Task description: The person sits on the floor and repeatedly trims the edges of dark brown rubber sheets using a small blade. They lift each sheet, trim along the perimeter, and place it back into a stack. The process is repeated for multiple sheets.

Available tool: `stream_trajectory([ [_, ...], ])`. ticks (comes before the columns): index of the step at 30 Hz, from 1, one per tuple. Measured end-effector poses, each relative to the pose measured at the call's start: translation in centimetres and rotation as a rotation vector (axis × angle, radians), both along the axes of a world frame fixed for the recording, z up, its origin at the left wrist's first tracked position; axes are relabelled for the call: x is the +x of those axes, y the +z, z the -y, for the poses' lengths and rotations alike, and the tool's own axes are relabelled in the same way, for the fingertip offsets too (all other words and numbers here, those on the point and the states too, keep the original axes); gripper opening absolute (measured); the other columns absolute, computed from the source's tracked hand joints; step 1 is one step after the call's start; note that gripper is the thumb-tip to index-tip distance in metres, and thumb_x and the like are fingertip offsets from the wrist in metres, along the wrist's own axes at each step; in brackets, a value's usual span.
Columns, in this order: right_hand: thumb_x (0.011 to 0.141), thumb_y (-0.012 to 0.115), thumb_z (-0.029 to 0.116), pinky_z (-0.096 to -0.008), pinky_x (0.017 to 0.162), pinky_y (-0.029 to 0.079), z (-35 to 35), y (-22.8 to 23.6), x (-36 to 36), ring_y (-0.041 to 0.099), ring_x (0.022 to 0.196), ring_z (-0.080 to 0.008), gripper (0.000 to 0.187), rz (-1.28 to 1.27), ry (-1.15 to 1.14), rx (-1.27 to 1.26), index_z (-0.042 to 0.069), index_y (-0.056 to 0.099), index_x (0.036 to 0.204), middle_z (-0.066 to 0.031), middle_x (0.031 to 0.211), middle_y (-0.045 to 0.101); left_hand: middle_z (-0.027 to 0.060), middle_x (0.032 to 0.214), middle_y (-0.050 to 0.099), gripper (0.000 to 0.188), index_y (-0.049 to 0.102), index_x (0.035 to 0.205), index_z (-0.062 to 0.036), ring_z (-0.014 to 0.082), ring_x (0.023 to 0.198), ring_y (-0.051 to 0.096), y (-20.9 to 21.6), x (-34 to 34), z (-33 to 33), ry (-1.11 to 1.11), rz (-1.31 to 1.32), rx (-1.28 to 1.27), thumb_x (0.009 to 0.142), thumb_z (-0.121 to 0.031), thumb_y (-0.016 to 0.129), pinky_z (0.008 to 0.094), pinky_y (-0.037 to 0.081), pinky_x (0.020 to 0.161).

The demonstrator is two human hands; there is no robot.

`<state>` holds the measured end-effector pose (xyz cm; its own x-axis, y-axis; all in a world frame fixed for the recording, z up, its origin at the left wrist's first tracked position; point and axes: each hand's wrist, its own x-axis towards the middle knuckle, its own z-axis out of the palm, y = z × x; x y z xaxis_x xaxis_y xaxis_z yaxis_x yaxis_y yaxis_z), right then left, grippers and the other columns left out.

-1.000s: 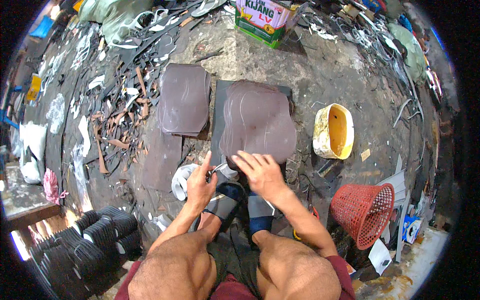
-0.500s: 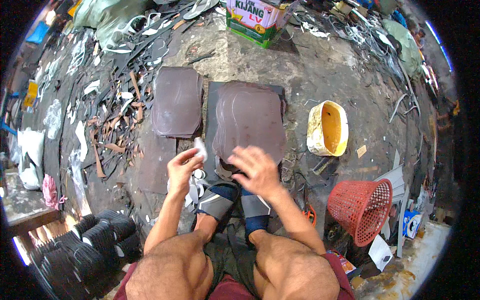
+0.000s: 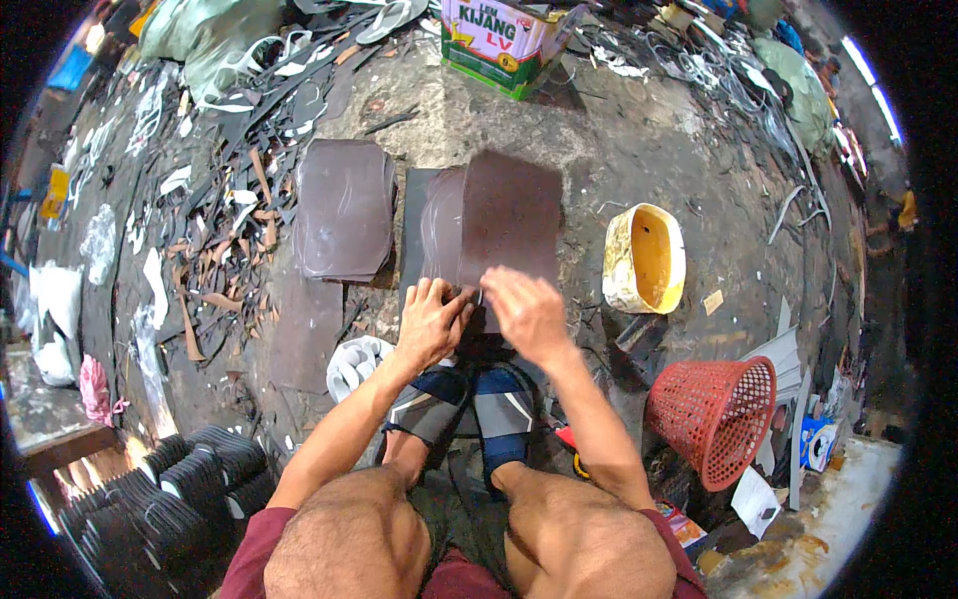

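Observation:
A stack of dark brown sheets with curved pale lines lies on a black board before my feet. One brown sheet is tilted up over the stack's right part, showing a plain face. My right hand is closed at this sheet's near edge, its fingertips slightly blurred. Beside it, my left hand rests at the stack's near edge with curled fingers; what they pinch is hidden. A second stack of brown sheets lies to the left. Small white cut pieces are heaped beside my left forearm.
A yellow-stained cut-off container stands right of the board, a tipped red basket nearer me. A square tin stands at the far side. Scraps litter the left floor; black soles are piled at lower left.
My left hand has moved right to the stack's near edge; the white piece it held no longer shows there. The top sheet's right part has been raised, with my right hand at its near edge.

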<state>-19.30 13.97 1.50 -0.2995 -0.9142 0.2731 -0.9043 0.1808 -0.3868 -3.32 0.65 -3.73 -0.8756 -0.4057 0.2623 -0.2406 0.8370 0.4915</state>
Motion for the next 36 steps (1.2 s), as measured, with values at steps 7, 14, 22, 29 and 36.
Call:
stream_trajectory([
  [7,0.092,0.069,0.014,-0.0425,0.09,0.056,0.6,-2.0,2.1,0.072,0.108,-0.0275,0.028,0.037,-0.16,-0.02,0.005,0.073,0.119,-0.0104,0.116,0.075,0.0069,0.1,0.056,0.038,0.073,0.125,-0.0181,0.0281,0.095,0.052,-0.1,1.0,1.8,-0.084,0.029,-0.053,0.088,-0.024,0.076,0.0424,0.04,0.08],
  [14,0.093,0.07,0.018,-0.0424,0.084,0.055,0.0,-2.3,1.1,0.069,0.105,-0.0252,0.023,0.006,-0.076,0.007,0.008,0.073,0.113,-0.0067,0.113,0.073,0.0057,0.098,0.055,0.037,0.073,0.127,-0.0204,0.0266,0.093,0.051,-0.5,0.3,1.2,-0.06,-0.039,-0.078,0.09,-0.027,0.075,0.0418,0.04,0.079],
  [22,0.093,0.071,0.026,-0.0432,0.084,0.053,2.0,-0.5,-0.2,0.065,0.105,-0.0256,0.018,0.208,-0.175,0.19,0.013,0.074,0.103,-0.0016,0.103,0.068,0.0077,0.103,0.059,0.035,0.077,0.12,-0.0177,0.0298,0.1,0.054,0.3,2.1,-1.7,-0.001,-0.064,-0.063,0.091,-0.037,0.076,0.0457,0.043,0.087],
  [29,0.093,0.068,0.026,-0.0426,0.085,0.052,0.4,-1.5,2.1,0.064,0.111,-0.0233,0.019,-0.214,0.03,0.292,0.012,0.072,0.106,-0.0023,0.111,0.067,0.0087,0.105,0.06,0.033,0.076,0.117,-0.0142,0.0294,0.102,0.056,0.7,3.6,0.2,-0.028,-0.181,0.098,0.09,-0.033,0.077,0.045,0.044,0.089],
  [36,0.091,0.074,0.049,-0.0481,0.114,0.045,7.6,-1.6,-11.2,0.053,0.14,-0.0371,0.075,0.127,-0.171,0.147,0.012,0.052,0.153,-0.0163,0.156,0.052,0.0145,0.133,0.06,0.042,0.071,0.131,-0.0157,0.0387,0.128,0.052,2.3,2.7,-0.6,-0.072,-0.01,-0.02,0.094,-0.035,0.074,0.0539,0.041,0.109],
])
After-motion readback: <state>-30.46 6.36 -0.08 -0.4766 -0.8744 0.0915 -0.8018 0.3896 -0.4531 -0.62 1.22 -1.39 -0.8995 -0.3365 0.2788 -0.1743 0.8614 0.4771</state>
